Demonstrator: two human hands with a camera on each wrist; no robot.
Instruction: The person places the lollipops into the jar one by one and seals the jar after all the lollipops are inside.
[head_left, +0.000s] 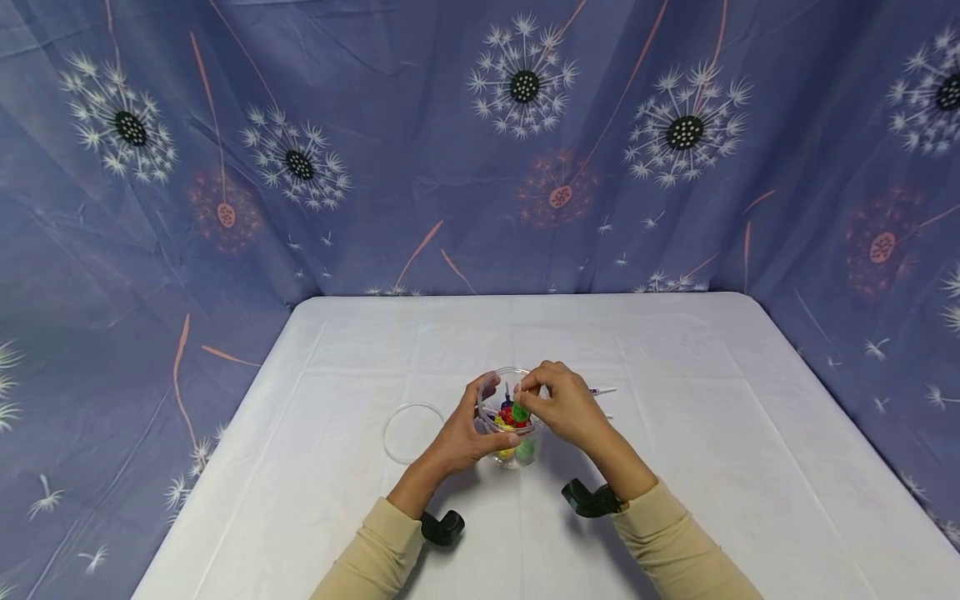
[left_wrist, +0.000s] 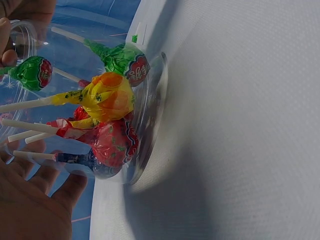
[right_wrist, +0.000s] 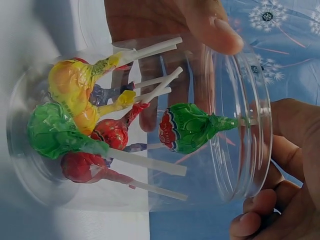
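My left hand (head_left: 459,440) grips a clear plastic jar (right_wrist: 230,180) from the left, its thumb across the near side and fingers around the far side. At the jar's mouth my right hand (head_left: 567,406) pinches the stick of a green-wrapped lollipop (right_wrist: 185,129), whose head hangs inside, above the others. Lower in the jar lie several lollipops: another green one (right_wrist: 50,131), yellow ones (right_wrist: 70,82), red ones (right_wrist: 82,167) and dark blue ones (left_wrist: 102,166). Their sticks mostly point toward the opening.
A clear round lid (head_left: 386,437) lies on the white table (head_left: 300,500) left of the jar. Beyond my right hand, a lollipop with a white stick (head_left: 603,391) lies partly hidden. Blue curtains with dandelion prints (head_left: 420,167) surround the table's back and sides.
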